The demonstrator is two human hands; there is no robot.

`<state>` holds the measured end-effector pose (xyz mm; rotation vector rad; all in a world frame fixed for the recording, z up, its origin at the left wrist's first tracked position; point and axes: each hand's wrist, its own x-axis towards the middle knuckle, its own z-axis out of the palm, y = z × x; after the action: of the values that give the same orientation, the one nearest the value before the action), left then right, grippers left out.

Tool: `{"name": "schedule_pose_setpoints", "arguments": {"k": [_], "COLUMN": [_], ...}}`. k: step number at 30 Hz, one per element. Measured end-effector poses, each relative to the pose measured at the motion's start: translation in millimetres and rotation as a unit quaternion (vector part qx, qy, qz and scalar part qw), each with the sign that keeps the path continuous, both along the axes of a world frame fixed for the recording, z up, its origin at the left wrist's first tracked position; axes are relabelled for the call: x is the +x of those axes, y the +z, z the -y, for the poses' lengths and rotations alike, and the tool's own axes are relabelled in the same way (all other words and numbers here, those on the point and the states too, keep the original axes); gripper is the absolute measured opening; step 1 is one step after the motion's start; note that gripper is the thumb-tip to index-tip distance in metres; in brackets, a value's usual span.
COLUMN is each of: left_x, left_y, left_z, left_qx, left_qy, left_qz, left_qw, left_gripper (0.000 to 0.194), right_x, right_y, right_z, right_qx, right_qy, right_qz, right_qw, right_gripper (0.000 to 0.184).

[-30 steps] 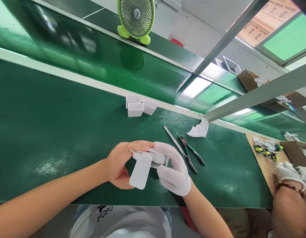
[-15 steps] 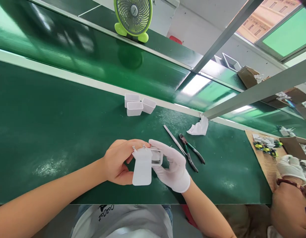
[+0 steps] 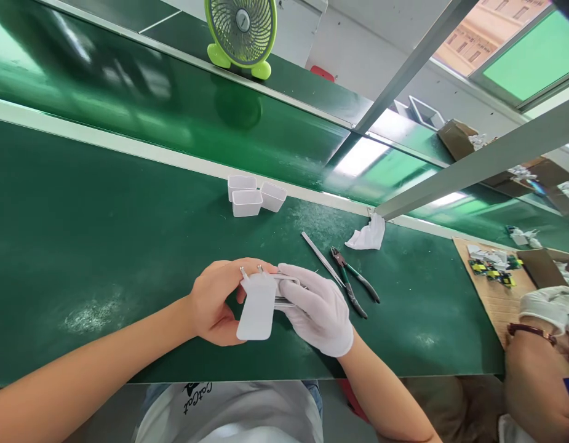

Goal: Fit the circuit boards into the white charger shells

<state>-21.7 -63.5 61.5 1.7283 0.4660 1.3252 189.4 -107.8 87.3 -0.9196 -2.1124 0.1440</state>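
A white plug charger housing [image 3: 258, 311] with two round metal pins [image 3: 250, 271] is held over the front of the bench. My bare left hand [image 3: 217, 301] curls around its left side, thumb low and fingers behind it. In a white glove, my right hand [image 3: 316, 307] grips the open box-like end [image 3: 286, 289] of the same housing from the right. The gloved fingers lie across that opening and hide most of its inside. Right of the glove lie tweezers [image 3: 322, 257] and green-handled cutting pliers [image 3: 353, 280].
Several things stand around: three white plastic cases [image 3: 247, 203] at the back, a crumpled white cloth [image 3: 368, 235], and a green fan [image 3: 242, 31] on the shelf. At right, a co-worker's gloved hand [image 3: 545, 307] is beside a board [image 3: 480, 295] with small circuit parts [image 3: 494, 271].
My right fingers have folded over the housing's open end, which showed plainly before. The housing has tilted and shifted slightly left. The whole view has shifted a little.
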Motion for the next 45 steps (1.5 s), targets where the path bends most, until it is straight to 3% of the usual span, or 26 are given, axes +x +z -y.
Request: {"name": "schedule_pose_setpoints", "arguments": {"k": [4,7,12,16,19,22,25,28,31,35,41,45], "left_x": [1,3,5,2,-2,-3,-3,-4,-7,-14,-22,-26], "left_y": [10.6,15.2,10.4,8.7,13.3,20.1,24.8,25.8,21.7,7.8,-10.6,-16.3], "left_z": [-7,-8,-5,-4,-6,-9,-14,-19,-28,-43,-59,-63], "left_qx": [0.067,0.02,-0.024,-0.078,-0.119,-0.172,-0.211,-0.192,-0.131,-0.019,0.024,0.034], "left_qy": [-0.021,-0.035,-0.058,-0.046,-0.001,0.051,0.096,0.13,0.182,0.254,0.28,0.296], "left_qz": [-0.034,-0.04,-0.012,0.008,0.0,-0.051,-0.138,-0.184,-0.211,-0.29,-0.374,-0.426], "left_qw": [0.997,0.998,0.998,0.996,0.993,0.982,0.963,0.955,0.951,0.923,0.884,0.854], "left_gripper": [0.037,0.028,0.035,0.033,0.027,0.029,0.031,0.035,0.032,0.03,0.042,0.045], "right_x": [-3,-3,-4,-10,-11,4,33,57,62,50,44,55], "right_y": [0.5,-2.1,-4.6,-9.0,-11.1,-4.2,10.9,23.2,25.3,8.5,-35.4,-41.1], "right_z": [0,1,-1,3,-6,-53,-128,-192,-220,-197,-90,-42], "right_qx": [-0.032,-0.044,-0.04,-0.073,-0.106,-0.169,-0.219,-0.221,-0.222,-0.172,-0.097,-0.073], "right_qy": [-0.031,-0.064,-0.059,-0.025,-0.083,-0.187,-0.303,-0.365,-0.391,-0.374,-0.28,-0.365], "right_qz": [0.005,0.056,0.066,-0.065,-0.141,-0.142,-0.098,-0.087,-0.076,-0.081,-0.111,-0.08], "right_qw": [0.999,0.995,0.995,0.995,0.981,0.957,0.922,0.9,0.89,0.908,0.949,0.925], "right_gripper": [0.036,0.039,0.04,0.037,0.049,0.058,0.041,0.023,0.019,0.018,0.048,0.057]}}
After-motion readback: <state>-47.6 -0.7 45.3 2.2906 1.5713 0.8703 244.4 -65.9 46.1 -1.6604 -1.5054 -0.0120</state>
